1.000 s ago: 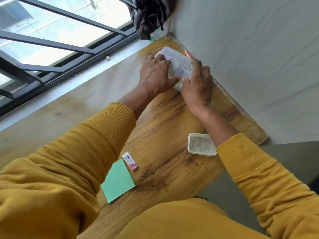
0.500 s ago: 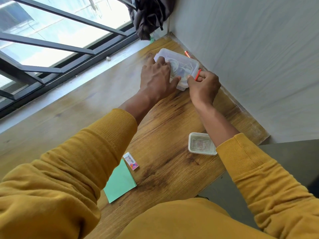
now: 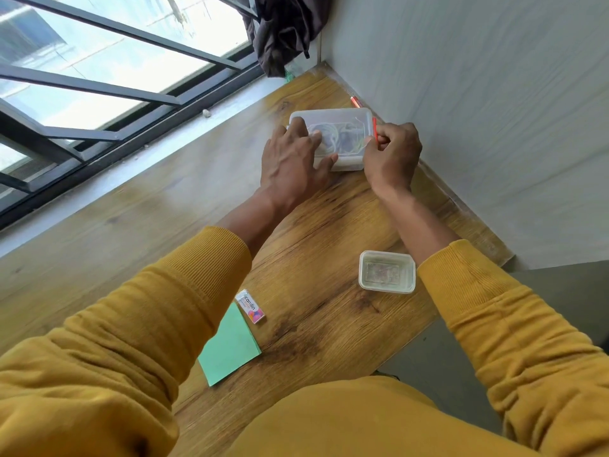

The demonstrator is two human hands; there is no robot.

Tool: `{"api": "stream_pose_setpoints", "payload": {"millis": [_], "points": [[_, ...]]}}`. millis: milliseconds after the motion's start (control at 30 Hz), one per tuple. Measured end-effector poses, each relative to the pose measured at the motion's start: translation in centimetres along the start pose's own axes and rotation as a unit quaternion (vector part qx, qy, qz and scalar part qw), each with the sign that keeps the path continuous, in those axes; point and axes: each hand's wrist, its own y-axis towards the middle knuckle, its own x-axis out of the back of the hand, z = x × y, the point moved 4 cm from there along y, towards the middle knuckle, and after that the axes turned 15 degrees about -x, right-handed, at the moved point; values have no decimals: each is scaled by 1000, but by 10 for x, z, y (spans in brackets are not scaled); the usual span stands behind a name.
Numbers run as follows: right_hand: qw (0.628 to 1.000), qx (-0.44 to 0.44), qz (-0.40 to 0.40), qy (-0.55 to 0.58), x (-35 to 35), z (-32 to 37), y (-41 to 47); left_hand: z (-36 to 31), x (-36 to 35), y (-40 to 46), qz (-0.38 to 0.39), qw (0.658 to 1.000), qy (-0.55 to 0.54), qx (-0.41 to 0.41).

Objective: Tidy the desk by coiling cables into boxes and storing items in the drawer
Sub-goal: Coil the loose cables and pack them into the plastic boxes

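Resting flat left hand (image 3: 291, 159) on cable box (image 3: 333, 120) | right hand (image 3: 392, 153) grip pinching red pen (image 3: 374, 128)

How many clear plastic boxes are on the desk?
2. A larger lidded box with cables inside sits by the wall under both hands; a smaller box sits nearer, beside the right forearm. Sleeves may hide more.

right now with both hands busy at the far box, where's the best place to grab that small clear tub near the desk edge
Take the small clear tub across its two long side walls, coming straight down from above. It sits flat and upright on the desk with bare wood all round, close below the right forearm. The rim is wider than the base, so pinching just under the rim should hold best.
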Motion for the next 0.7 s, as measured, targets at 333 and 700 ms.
{"api": "stream_pose_setpoints", "payload": {"millis": [333, 700], "points": [[990, 108, 33, -90, 2, 6, 3, 10, -5, -8, -57, 988, -119, 82], [970, 153, 118, -144, -16, 7, -13, 29, 1, -23, -157, 829, -370, 389]]}}
